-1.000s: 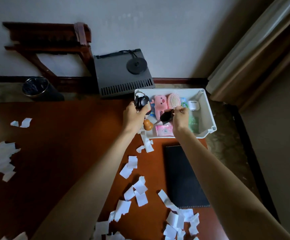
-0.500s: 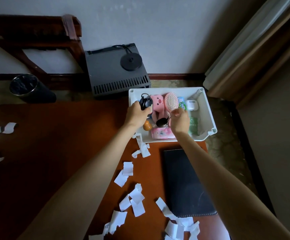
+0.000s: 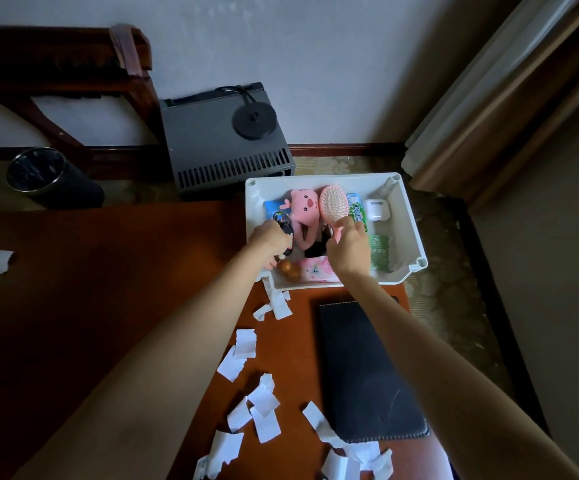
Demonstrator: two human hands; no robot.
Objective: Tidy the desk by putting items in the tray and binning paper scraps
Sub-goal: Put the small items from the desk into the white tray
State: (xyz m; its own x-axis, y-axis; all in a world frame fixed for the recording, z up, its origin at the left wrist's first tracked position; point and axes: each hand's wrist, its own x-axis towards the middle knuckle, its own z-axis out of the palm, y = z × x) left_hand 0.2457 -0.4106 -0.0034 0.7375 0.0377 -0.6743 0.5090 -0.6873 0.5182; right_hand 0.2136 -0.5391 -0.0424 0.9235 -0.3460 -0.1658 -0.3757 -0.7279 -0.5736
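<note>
Fingers [image 3: 283,233] of left hand [image 3: 270,241] closed around black key fob [image 3: 288,237], inside tray [image 3: 406,216]. Right hand [image 3: 348,247] fingers loosely bent over black item, grip unclear. Step: placing items. Next: release, then carry paper scraps [image 3: 264,407] from desk [image 3: 108,271] to bin [image 3: 44,178].

Two bare forearms, no sleeves visible up to frame edge. Left hand [image 3: 270,243] and right hand [image 3: 349,251] uncovered: no gloves, rings, watch or wristband seen. Nails too small to tell. Both near white tray [image 3: 414,230].
</note>
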